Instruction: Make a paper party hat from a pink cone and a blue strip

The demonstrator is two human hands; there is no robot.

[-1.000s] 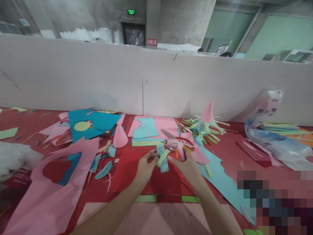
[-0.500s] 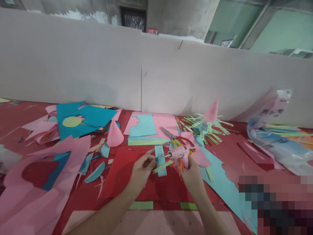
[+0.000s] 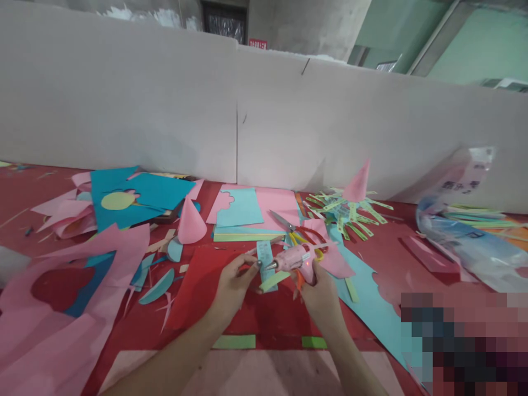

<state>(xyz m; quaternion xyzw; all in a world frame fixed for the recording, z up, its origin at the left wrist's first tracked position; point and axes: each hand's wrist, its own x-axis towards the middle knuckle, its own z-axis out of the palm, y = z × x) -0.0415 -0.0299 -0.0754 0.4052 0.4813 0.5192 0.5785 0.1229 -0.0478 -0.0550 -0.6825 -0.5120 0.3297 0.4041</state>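
Observation:
My right hand (image 3: 315, 283) is wrapped round the handle of a pink glue gun (image 3: 295, 258), its metal nozzle pointing left. A small light glows on the gun's body. The fingers of my left hand (image 3: 237, 278) are pinched at the left edge of a light blue paper strip (image 3: 265, 253), close to the nozzle. A short pale green strip (image 3: 274, 281) lies across the blue one. Beneath both hands is a red sheet (image 3: 202, 286). Scissors (image 3: 284, 221) with red and yellow handles rest just behind the gun.
A pink cone (image 3: 191, 223) stands behind my left hand; another pink cone (image 3: 357, 184) tops a bundle of green strips (image 3: 358, 223). Pink cut paper (image 3: 124, 258) and blue sheets (image 3: 148, 192) cover the left. A plastic bag (image 3: 466, 236) lies right, a white partition (image 3: 165, 110) behind.
The glue gun's nozzle has moved left, nearer my left fingertips, and now overlaps the blue strip. The view has shifted slightly.

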